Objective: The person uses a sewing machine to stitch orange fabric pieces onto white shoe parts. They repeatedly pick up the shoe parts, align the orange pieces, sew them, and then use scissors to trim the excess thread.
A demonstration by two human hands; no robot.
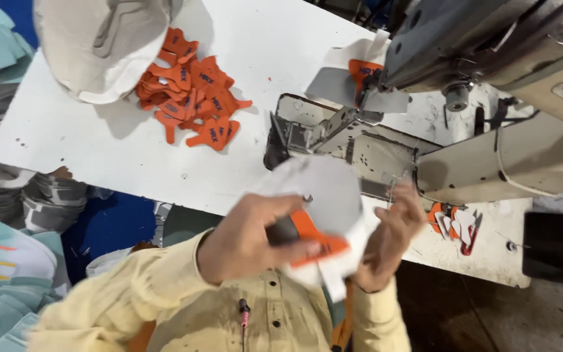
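Head view: left hand (pixel 245 238) pinching orange label (pixel 317 240) on white piece (pixel 330 195); right hand (pixel 391 242) gripping its edge.

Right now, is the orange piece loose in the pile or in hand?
In hand: both hands, left hand and right hand, press the orange piece against a white panel.

A white fabric cap panel (pixel 333 195) with an orange tab-shaped patch (pixel 317 238) on it is gripped between the left hand (pixel 249 238) and the right hand (pixel 389 241), near the front edge of the white work table (pixel 99 150). A grey industrial sewing machine (pixel 477 98) is set to the right. A heap of orange fabric patches (pixel 193 94) is seen farther left, beside a white cap (pixel 99 45).
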